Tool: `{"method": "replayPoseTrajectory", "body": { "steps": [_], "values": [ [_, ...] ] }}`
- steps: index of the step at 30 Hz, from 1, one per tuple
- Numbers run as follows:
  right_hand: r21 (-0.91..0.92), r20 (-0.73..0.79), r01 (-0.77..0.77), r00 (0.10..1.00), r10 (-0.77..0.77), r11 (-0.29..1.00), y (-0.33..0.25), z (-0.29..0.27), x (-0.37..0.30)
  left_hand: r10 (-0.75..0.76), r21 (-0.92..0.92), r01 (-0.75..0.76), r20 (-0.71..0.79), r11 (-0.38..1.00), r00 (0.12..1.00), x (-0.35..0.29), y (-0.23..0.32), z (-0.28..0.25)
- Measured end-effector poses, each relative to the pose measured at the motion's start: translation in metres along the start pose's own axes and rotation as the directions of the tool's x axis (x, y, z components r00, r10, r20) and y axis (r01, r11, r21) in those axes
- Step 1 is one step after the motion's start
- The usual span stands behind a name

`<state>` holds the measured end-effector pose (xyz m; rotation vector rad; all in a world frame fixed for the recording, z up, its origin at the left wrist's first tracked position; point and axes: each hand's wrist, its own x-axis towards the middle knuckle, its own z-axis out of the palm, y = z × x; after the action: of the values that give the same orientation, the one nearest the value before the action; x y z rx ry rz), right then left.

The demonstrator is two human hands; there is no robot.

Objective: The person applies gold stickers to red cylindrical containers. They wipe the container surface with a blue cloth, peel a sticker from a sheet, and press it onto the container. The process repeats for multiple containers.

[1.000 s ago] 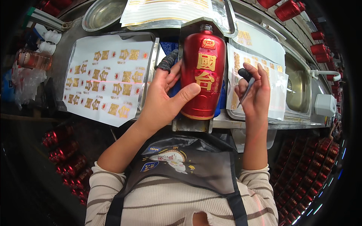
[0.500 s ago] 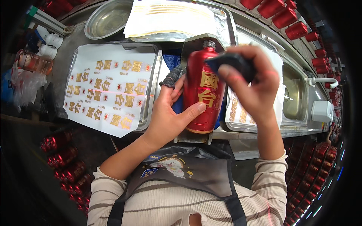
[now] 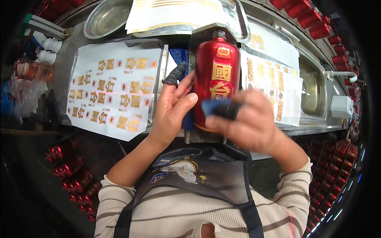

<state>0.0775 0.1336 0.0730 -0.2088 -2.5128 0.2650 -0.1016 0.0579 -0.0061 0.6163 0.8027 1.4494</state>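
A red metallic bottle with gold characters and a gold emblem lies on its back, neck away from me, in a metal holder. My left hand is at its left side, fingers stretched out and thumb apart, with dark cloth wrapped on one finger. Over the lower part of the bottle, my right hand is closed on a dark scraper with a blue edge. Motion blurs this hand, and it hides part of the lower gold character.
Left of the bottle, a tray carries a sheet of gold decals. More decal sheets lie at right, beside a sink and white jug. A metal bowl stands at back left. Red bottles are stacked around.
My right hand has moved down the bottle with the scraper, from near its shoulder to its lower part, uncovering the emblem. My left thumb has come off the bottle's front to its left edge.
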Motion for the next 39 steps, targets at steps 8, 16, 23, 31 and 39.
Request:
{"method": "replayPoseTrajectory", "body": {
  "steps": [8,16,23,31,39],
  "values": [
    [-0.125,-0.024,0.025,0.999,-0.028,0.992,0.002,0.005,0.005,-0.021,-0.010,0.021,-0.046,1.000,0.999,0.001,0.001,0.005],
    [0.641,-0.205,-0.688,0.276,0.939,0.342,-0.014,0.024,-0.041,0.167,0.289,-0.130,-0.110,0.948,0.980,0.003,-0.002,0.020],
    [0.731,-0.204,-0.625,0.184,0.962,0.275,-0.014,0.030,-0.042,0.423,0.853,-0.446,0.309,0.273,0.851,0.012,0.009,0.003],
    [0.897,0.021,-0.438,0.166,0.986,0.054,-0.006,0.015,-0.043,0.170,0.783,-0.576,0.617,-0.236,0.768,0.009,0.031,0.012],
    [0.510,-0.138,-0.752,0.407,0.903,0.418,-0.026,0.040,-0.016,0.345,0.826,-0.522,0.564,-0.214,0.750,0.044,0.037,-0.004]
  ]
}}
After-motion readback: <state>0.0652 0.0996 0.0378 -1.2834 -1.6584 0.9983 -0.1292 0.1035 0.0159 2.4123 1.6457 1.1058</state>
